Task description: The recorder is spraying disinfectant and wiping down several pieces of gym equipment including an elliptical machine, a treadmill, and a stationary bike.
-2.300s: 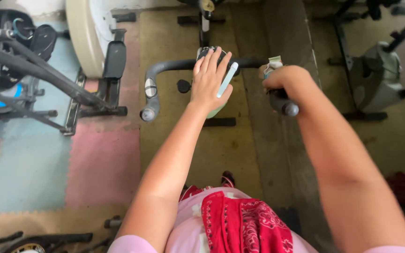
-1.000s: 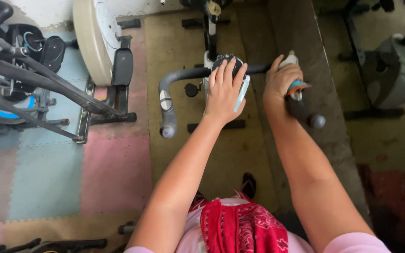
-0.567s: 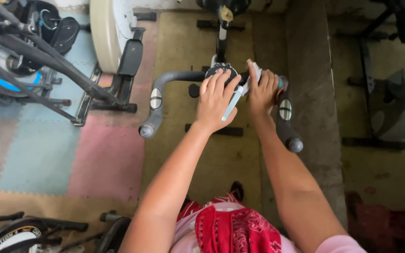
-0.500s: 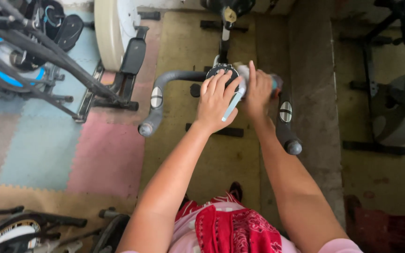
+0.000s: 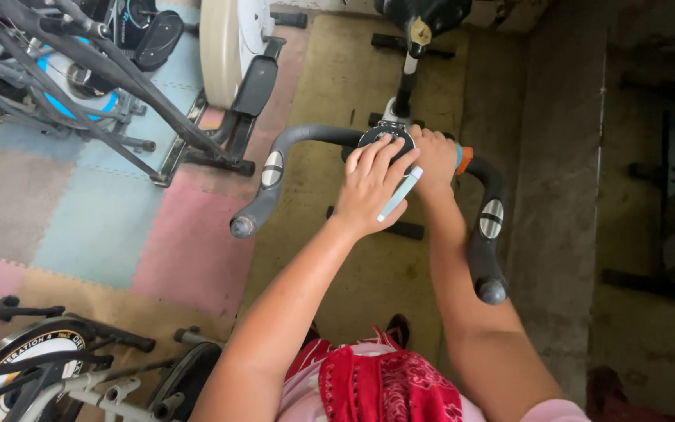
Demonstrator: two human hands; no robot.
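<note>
While fitting round console (image 5: 385, 139) to handlebar (image 5: 291, 148): left hand (image 5: 369, 187) fingers spread flat, light-blue tool (image 5: 400, 194) tucked beneath; right hand (image 5: 434, 160) curled, steadying; pressing home judged next

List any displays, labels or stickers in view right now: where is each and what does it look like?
Console display: centre of the handlebar, round, black, mostly covered by the left hand; the right hand rests beside it.
Flywheel label: bottom left, curved band of white lettering on black, on a neighbouring bike.
Tag: top centre, small, yellowish, on the black frame.
No packages visible.
</note>
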